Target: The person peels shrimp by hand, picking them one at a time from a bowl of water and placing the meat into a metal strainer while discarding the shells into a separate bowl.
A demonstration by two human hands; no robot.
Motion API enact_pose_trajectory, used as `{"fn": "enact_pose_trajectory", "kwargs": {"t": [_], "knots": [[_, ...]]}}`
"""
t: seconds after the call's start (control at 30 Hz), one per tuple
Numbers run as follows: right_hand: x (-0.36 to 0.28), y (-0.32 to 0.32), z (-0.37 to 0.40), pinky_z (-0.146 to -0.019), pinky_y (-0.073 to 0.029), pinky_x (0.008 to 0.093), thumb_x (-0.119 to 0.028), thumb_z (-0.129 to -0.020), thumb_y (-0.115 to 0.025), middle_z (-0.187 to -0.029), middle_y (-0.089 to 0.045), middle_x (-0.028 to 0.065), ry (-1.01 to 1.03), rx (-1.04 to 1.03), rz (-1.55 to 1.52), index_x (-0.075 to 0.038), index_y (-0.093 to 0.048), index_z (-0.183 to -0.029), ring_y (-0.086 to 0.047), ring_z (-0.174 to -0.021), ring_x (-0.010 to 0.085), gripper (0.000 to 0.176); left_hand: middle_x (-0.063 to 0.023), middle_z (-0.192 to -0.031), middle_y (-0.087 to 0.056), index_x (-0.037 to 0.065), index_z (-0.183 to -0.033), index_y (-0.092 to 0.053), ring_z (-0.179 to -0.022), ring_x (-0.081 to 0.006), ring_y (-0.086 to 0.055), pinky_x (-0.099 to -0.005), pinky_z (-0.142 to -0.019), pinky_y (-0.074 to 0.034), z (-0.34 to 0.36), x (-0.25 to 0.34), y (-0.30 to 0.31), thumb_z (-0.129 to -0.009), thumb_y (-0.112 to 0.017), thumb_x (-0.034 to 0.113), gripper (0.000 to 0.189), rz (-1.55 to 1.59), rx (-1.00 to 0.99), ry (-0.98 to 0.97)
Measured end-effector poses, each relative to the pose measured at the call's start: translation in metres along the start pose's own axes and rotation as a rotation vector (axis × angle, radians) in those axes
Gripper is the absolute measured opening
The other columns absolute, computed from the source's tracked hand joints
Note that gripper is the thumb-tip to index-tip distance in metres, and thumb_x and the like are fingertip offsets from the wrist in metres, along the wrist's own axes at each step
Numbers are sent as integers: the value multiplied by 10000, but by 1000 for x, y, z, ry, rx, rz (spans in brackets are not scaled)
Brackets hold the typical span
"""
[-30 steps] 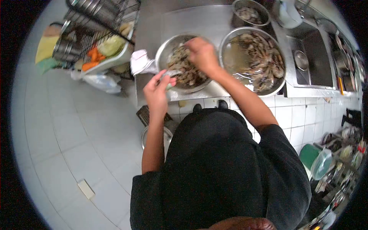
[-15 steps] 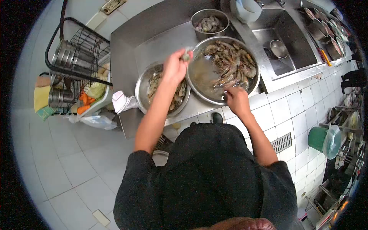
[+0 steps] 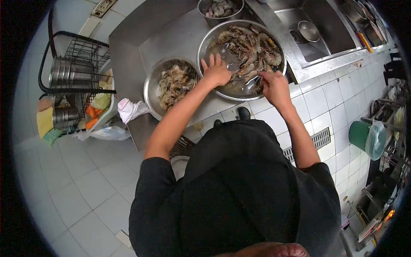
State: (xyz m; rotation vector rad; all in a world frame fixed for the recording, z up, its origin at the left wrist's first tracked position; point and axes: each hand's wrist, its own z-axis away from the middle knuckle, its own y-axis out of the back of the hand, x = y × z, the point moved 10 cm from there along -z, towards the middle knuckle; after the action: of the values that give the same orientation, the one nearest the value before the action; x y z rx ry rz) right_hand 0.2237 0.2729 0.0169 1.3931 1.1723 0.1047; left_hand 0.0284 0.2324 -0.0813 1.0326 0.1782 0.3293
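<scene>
Steel worktop [image 3: 171, 40], prawn bowl [image 3: 199, 50] between shell bowl [image 3: 146, 89] and sink [image 3: 329, 36], left hand [image 3: 215, 73] in it, grip released, right hand [image 3: 276, 86] grasping a prawn [image 3: 255, 80]

Bright, even kitchen light; strong fisheye warp, dark vignetted corners.

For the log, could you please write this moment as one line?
left hand open in big bowl | right hand gripping prawn | small bowl beside
</scene>
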Motion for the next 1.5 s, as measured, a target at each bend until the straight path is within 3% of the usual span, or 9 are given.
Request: {"fn": "enact_pose_trajectory", "kwargs": {"t": [0.1,0.2,0.27,0.43,0.67,0.93,1.0,1.17,1.5], "knots": [[-15,-18,-14,-785,-481,403,4,-615,-614,-815,-624,94,160,-141,115,-78,-712,-949,-550,-864,309,357,-151,-1557,-168,58,-1444,-342,-1437,-358,-118,-588,-1126,-107,7,-1,-11,-944,-408,455,642,75,-101,-52],[-40,-33,-23,-784,-466,375,-48,-663,-625,-819,-625,84,393,-212,224,-77,-702,-912,-544,-844,295,263,-177,-1428,-402,45,-1269,-554,-1309,-385,-372,-530,-1084,-280,31,-19,48,-917,-481,410,513,356,338,-108],[-56,-49,-24,-795,-464,357,-79,-640,-635,-834,-618,62,472,-259,206,-80,-696,-896,-542,-852,262,263,-191,-1066,-637,29,-890,-693,-957,-397,-604,-409,-839,-486,63,-46,92,-897,-558,328,328,551,684,-131],[-84,-110,-22,-831,-471,390,-104,-648,-630,-860,-628,74,649,-396,236,-47,-672,-762,-531,-967,269,135,-128,-805,-698,13,-926,-700,-724,-260,-662,-341,-687,-505,124,-108,113,-836,-677,238,243,885,840,70],[-82,-164,-38,-833,-482,424,-149,-665,-649,-792,-662,174,558,-472,274,-14,-679,-707,-584,-945,325,144,-62,-787,-674,-25,-986,-682,-707,-111,-613,-243,-649,-487,147,-120,34,-882,-649,191,242,1494,589,127],[-81,-80,-65,-774,-496,428,-183,-677,-691,-836,-675,170,158,-84,-165,-23,-710,-876,-614,-802,342,256,-200,-1111,-604,-73,-1160,-532,-949,-271,-640,-365,-816,-541,113,-46,-29,-906,-620,287,450,2069,49,227],[-100,-58,-56,-747,-494,423,-167,-674,-693,-818,-673,163,188,49,-165,-28,-713,-866,-613,-788,341,237,-140,-1043,-606,-37,-1093,-560,-912,-240,-605,-356,-779,-511,96,-29,-27,-918,-595,238,328,2260,51,210],[-120,-54,-29,-799,-472,394,-116,-690,-714,-940,-667,127,318,40,-182,-41,-693,-937,-592,-873,318,259,-61,-870,-632,-45,-1111,-604,-718,-136,-560,-244,-675,-461,65,-29,-27,-905,-572,127,271,2258,298,124],[-128,-52,-81,-914,-372,456,-265,-694,-710,-1102,-623,94,332,-92,78,-102,-654,-1125,-507,-1097,307,464,-63,-936,-661,-35,-1143,-595,-807,-111,-596,-246,-731,-469,106,-67,44,-909,-564,66,257,1674,662,-130]]}}
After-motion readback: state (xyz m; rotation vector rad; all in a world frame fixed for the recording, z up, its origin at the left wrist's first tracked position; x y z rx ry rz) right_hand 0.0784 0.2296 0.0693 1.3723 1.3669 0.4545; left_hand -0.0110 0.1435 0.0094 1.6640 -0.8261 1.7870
